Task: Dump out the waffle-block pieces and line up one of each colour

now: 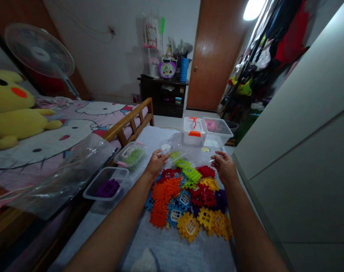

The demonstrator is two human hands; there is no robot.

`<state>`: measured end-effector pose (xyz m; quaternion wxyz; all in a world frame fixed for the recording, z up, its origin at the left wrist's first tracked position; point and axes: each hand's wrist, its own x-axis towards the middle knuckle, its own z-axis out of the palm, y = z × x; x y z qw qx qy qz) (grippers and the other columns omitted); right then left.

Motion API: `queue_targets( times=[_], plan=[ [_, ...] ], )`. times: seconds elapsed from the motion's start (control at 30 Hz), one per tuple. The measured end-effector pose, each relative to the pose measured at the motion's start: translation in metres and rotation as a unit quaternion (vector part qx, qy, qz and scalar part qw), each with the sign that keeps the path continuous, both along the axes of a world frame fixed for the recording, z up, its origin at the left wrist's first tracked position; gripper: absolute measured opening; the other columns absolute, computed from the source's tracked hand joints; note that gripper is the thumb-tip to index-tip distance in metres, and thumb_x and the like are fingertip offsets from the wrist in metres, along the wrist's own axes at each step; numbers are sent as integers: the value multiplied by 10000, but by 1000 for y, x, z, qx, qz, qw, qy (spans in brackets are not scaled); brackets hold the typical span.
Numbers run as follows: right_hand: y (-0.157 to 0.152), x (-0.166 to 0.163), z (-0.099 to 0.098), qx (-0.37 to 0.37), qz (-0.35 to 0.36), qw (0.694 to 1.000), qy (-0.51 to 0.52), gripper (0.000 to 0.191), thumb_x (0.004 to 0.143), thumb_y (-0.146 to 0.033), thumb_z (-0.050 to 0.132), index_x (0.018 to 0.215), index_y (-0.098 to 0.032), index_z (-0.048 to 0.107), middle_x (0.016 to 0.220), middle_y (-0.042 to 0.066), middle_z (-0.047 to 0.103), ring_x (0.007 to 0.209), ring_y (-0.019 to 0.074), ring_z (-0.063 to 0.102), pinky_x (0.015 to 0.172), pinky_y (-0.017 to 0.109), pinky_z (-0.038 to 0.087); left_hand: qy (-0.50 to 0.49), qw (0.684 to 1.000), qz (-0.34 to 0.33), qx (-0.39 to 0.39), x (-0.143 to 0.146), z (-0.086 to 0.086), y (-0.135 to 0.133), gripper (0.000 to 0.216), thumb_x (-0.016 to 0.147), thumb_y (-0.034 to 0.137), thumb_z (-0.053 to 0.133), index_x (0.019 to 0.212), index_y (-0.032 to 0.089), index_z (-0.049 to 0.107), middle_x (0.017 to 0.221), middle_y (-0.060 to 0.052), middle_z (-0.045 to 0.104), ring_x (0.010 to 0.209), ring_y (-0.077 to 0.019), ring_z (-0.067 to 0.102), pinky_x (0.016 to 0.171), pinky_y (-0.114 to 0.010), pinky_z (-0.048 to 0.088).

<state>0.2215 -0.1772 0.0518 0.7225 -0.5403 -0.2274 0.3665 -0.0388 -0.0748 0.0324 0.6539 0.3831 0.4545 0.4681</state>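
A see-through plastic piece [185,151] spans the space between my hands; whether it is a bag, a lid or a box is hard to make out. My left hand [157,164] pinches its left edge. At its right side, my right hand [224,166] has thumb and fingers closed on what looks like its rim. Right below lies a heap of notched plastic building blocks: lime green [190,173], red [202,194], orange [162,190], blue [184,199], yellow [188,226] and dark purple [220,200]. Some carry white lattice windows.
On the left stand an open clear box [88,193] of purple blocks and a lidded box [122,160] with green ones. Farther back are a box with orange clasps [193,126] and an open clear bin [227,134]. A wooden bed rail [132,119] borders the left, a white cabinet [296,151] the right.
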Motion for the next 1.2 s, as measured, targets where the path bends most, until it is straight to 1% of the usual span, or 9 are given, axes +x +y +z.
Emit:
queue_targets(
  times=[0.1,0.23,0.33,0.47,0.63,0.8,0.9,1.0,1.2],
  plan=[
    [22,-15,6,2,-5,1000,-14,374,576,-255,769,891,-215,571,658,-33,683,516,95,575,467,206,511,-34,998,-22,-37,-5,8,-1,550,646,357,893,1035,204,535,939,-13,638,857,-141,674,721,-226,501],
    [46,-31,3,-12,-7,1000,-25,349,568,-255,723,867,-218,546,649,-34,673,511,96,563,472,215,510,-67,994,-67,-62,-12,10,-2,453,678,429,879,872,180,554,851,-21,658,721,-124,664,620,-210,517],
    [58,-38,-4,-41,-10,997,-62,321,592,-283,697,869,-217,549,654,-24,673,521,109,563,465,220,483,-77,992,-73,-66,-15,6,-3,456,679,425,884,893,180,564,823,-11,663,695,-124,665,596,-211,536],
    [69,-42,-14,-83,-20,988,-132,288,598,-324,715,830,-216,582,649,-27,650,572,134,577,466,219,435,-90,990,-75,-78,-16,2,-5,506,650,415,906,935,186,556,861,-22,682,727,-146,684,623,-247,579],
    [75,-43,-21,-107,-18,980,-167,210,589,-309,698,750,-216,601,655,-18,636,622,155,583,481,228,432,-104,988,-74,-91,-16,4,-6,525,637,388,918,957,187,555,869,-26,682,737,-153,687,624,-260,600],
    [73,-42,-15,-135,9,977,-167,156,585,-250,648,728,-200,610,634,-23,599,525,125,522,411,217,390,-108,987,-78,-95,-19,4,-5,501,654,359,911,971,190,561,892,-23,676,747,-157,687,628,-280,618],
    [72,-43,-11,-148,25,975,-166,157,576,-233,638,724,-187,614,610,-28,573,491,110,494,394,210,370,-108,986,-80,-99,-20,2,-3,489,668,354,901,979,193,560,910,-32,679,757,-171,694,636,-307,628],
    [70,-44,-8,-154,38,973,-169,182,565,-232,633,739,-180,614,626,-31,573,498,94,489,411,199,376,-110,985,-88,-100,-21,2,-2,478,671,356,896,972,193,561,931,-45,683,777,-192,706,638,-326,635],
    [70,-48,-6,-157,53,972,-167,246,564,-286,631,789,-195,594,687,-23,580,532,94,495,431,197,383,-89,987,-94,-98,-22,6,-3,384,686,311,874,913,192,588,896,-41,673,762,-177,698,616,-290,625]
  ],
)
